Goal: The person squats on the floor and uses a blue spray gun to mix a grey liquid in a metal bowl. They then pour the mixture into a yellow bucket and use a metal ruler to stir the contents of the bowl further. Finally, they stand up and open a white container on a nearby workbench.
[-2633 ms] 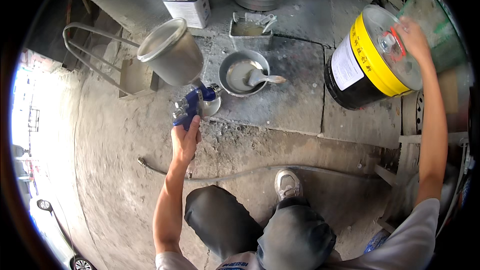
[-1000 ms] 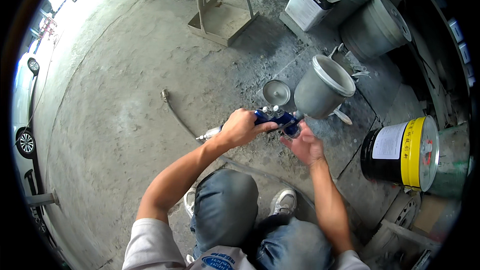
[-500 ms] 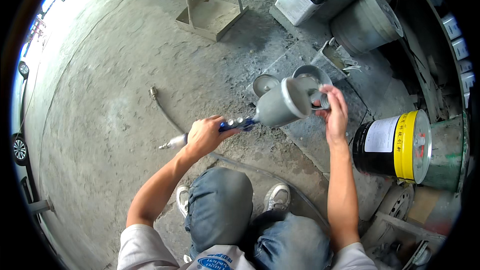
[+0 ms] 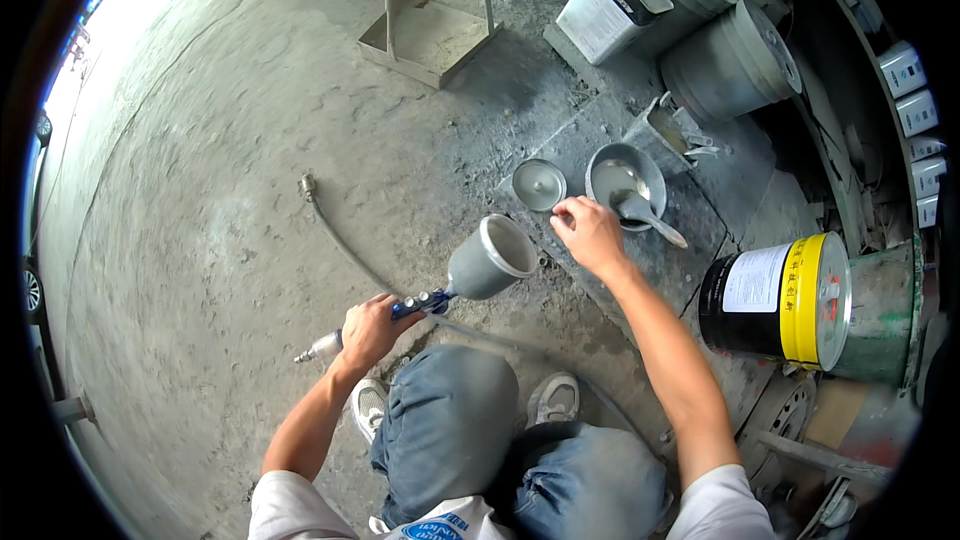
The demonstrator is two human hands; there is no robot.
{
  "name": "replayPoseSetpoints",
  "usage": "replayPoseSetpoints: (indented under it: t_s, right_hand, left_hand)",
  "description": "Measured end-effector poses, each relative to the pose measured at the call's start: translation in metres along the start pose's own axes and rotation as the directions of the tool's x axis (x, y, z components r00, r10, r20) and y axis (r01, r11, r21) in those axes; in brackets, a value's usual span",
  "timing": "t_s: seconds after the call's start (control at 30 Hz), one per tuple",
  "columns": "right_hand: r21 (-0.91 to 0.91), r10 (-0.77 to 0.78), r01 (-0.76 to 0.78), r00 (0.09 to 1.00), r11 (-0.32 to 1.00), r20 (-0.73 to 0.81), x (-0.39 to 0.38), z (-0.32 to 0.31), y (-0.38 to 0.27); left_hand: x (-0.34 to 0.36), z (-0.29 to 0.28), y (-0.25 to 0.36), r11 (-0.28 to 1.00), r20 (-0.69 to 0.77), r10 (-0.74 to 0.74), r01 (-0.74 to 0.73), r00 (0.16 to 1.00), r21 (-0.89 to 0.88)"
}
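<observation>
My left hand (image 4: 369,328) grips the blue-bodied spray gun (image 4: 425,304) low over the floor in front of my knees. On the gun, a grey paint cup (image 4: 490,258) tilts to the right with its pale rim uncovered. My right hand (image 4: 592,235) reaches out beside the round grey lid (image 4: 538,185); its fingers are bent, with a gap between thumb and forefinger and nothing visible in them. Just right of that hand stands a metal pot (image 4: 603,168) of grey paint. A paint-coated brush (image 4: 638,208) rests in it, its handle over the rim.
An air hose (image 4: 340,240) with a metal coupling lies across the floor. A rectangular tin (image 4: 605,15) and grey drums (image 4: 735,65) stand at the back right. A black and yellow pail (image 4: 775,300) sits to my right. A shallow metal tray (image 4: 430,35) lies farther off.
The spray gun has moved left and nearer to me. My right hand has left the cup's rim, where it held a blurred grey thing, and is now beside the lid.
</observation>
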State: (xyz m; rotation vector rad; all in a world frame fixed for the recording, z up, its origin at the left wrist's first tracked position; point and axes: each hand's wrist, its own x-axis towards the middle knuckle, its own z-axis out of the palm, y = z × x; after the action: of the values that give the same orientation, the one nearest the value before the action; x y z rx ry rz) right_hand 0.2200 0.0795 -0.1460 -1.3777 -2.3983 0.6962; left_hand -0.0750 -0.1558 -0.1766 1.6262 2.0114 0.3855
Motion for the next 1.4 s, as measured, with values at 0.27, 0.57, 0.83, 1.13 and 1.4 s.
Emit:
replayPoseSetpoints:
  t_s: [0.27, 0.57, 0.83, 1.13, 1.4]
  right_hand:
    - [-0.402, -0.199, 0.178, 0.98, 0.898, -0.01, 0.015, 0.065, 0.035]
    - [-0.452, -0.313, 0.203, 0.932, 0.869, -0.184, 0.018, 0.054, 0.022]
    - [0.109, 0.098, -0.046, 0.832, 0.993, -0.546, 0.004, -0.079, -0.002]
    - [0.978, 0.777, -0.148, 0.63, 0.144, -0.018, -0.018, -0.076, 0.115]
    - [0.987, 0.793, -0.16, 0.596, -0.032, 0.123, -0.033, -0.067, 0.114]
  left_hand:
    - [-0.03, -0.012, -0.017, 0.988, -0.13, -0.132, 0.121, 0.983, -0.093]
    - [-0.022, -0.015, -0.007, 0.98, -0.186, -0.148, 0.119, 0.971, -0.158]
    - [-0.007, -0.009, 0.013, 0.972, -0.184, -0.11, 0.067, 0.977, -0.224]
    - [0.008, 0.0, 0.036, 0.979, -0.169, 0.016, -0.05, 0.986, -0.196]
    - [0.022, 0.003, 0.046, 0.99, -0.142, 0.033, -0.052, 0.989, -0.13]
